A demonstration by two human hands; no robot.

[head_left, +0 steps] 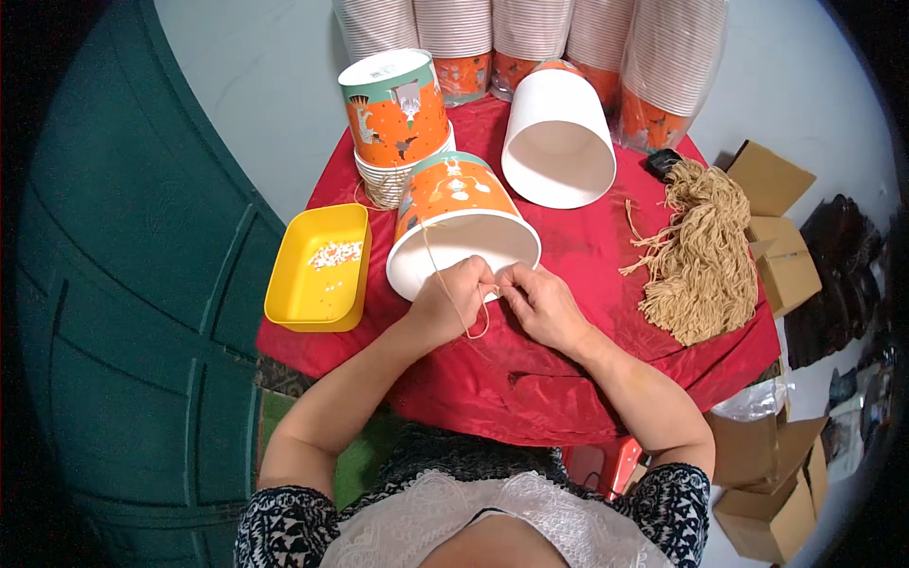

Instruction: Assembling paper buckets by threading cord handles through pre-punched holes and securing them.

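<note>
A large orange paper bucket lies on its side, its white open mouth facing me. At the near rim of that mouth, my left hand and my right hand meet with fingertips pinched together. Between them is a thin tan cord, which loops below my fingers and runs up over the bucket's upper rim. The very ends of the cord are hidden by my fingers. Left of the bucket stands a yellow tray with small white and orange beads in it.
Behind stand a stack of orange buckets and another bucket on its side. Tall bagged stacks of buckets line the back. A tan cord bundle lies right on the red cloth. Cardboard boxes sit beyond the table.
</note>
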